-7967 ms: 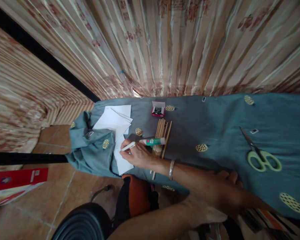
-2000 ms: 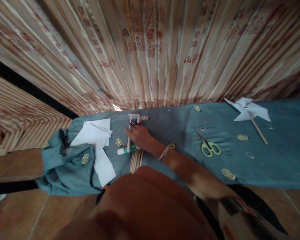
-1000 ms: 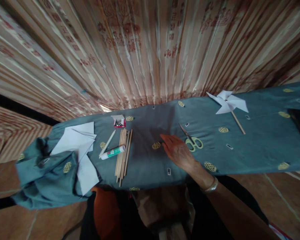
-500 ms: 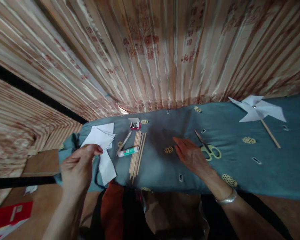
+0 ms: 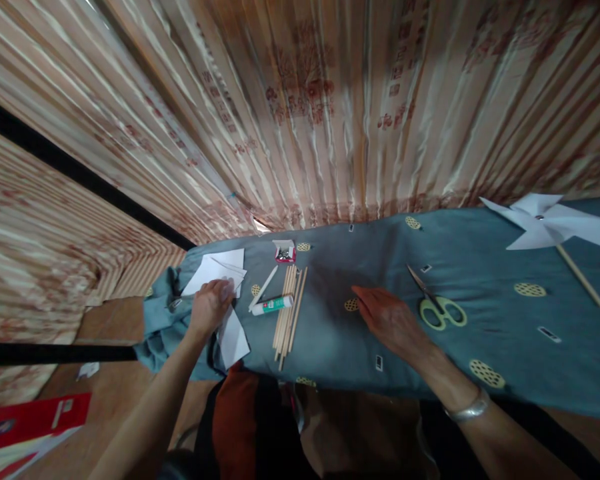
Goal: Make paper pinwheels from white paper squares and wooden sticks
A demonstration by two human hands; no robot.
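My left hand (image 5: 211, 307) is over the loose white paper sheets (image 5: 207, 269) at the left end of the table; its fingertips are smeared, so its grip is unclear. A cut paper piece (image 5: 234, 343) lies just below it. My right hand (image 5: 387, 320) is low over the cloth, fingers loosely extended to the left and nothing in them. Beside it, to the right, are scissors (image 5: 439, 308) with pale green handles. Between my hands lie several wooden sticks (image 5: 291, 320), a glue stick (image 5: 273, 305) across them and a white pencil-like stick (image 5: 264, 288).
A small open box of metal pins (image 5: 285, 252) stands behind the sticks. On the far right lies a white paper pinwheel (image 5: 545, 223) on a wooden stick. The table has a grey-green cloth (image 5: 340, 360). Pleated curtains (image 5: 325, 147) hang behind. A red packet (image 5: 35, 420) is at lower left.
My left hand has moved forward and right onto the white sheets. My right hand stays nearly in place over the cloth. The whole view has shifted slightly left.
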